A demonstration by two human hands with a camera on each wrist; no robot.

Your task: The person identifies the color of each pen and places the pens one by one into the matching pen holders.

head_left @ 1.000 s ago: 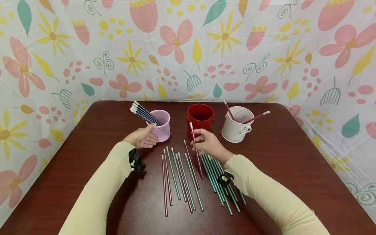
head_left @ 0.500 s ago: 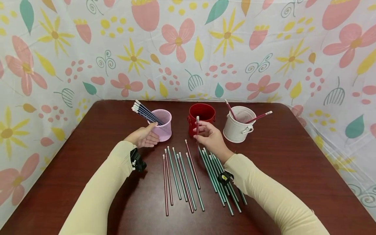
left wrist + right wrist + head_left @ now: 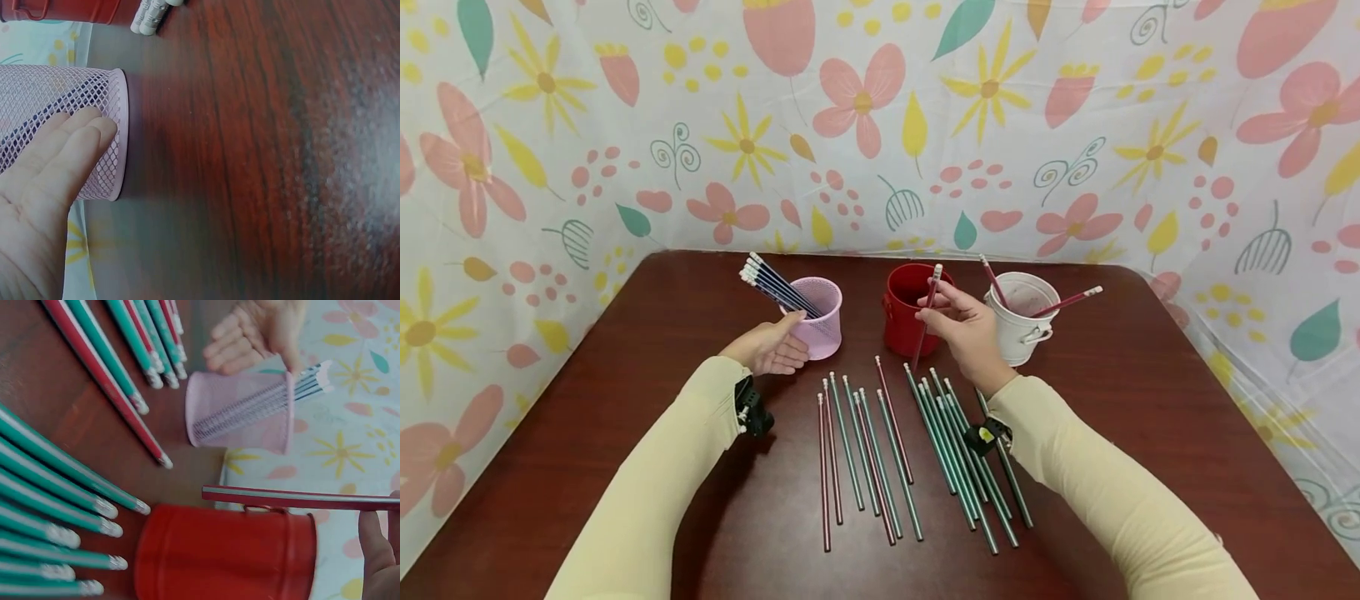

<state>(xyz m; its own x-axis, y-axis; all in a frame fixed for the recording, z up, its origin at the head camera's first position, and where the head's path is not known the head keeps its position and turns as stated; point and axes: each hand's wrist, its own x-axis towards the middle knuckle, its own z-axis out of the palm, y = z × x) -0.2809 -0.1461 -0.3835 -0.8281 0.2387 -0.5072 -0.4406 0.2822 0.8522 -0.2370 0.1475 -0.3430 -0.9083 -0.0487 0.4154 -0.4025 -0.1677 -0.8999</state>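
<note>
My right hand (image 3: 972, 332) pinches a red pencil (image 3: 928, 312) between thumb and fingers, its white eraser end up. The pencil is tilted and overlaps the front of the red bucket (image 3: 901, 321) in the head view; in the right wrist view its unsharpened end (image 3: 212, 493) shows above the table. My left hand (image 3: 775, 347) rests against the pink mesh cup (image 3: 822, 335), thumb at the rim and fingers extended along its side. Several dark blue pencils (image 3: 784, 288) lean in that cup, erasers outward. In the left wrist view the fingers (image 3: 72, 147) lie straight against the mesh.
A white bucket (image 3: 1015, 337) at right holds two red pencils (image 3: 1070, 302). Mixed red and green pencils (image 3: 865, 467) lie spread in front of the cups; a group of green pencils (image 3: 962, 458) lies to their right. A floral cloth (image 3: 865, 200) hangs behind the brown table (image 3: 1120, 400).
My right hand has lifted the red pencil from above the table pencils and moved right and farther back, in front of the red bucket. My left hand has stayed at the pink cup.
</note>
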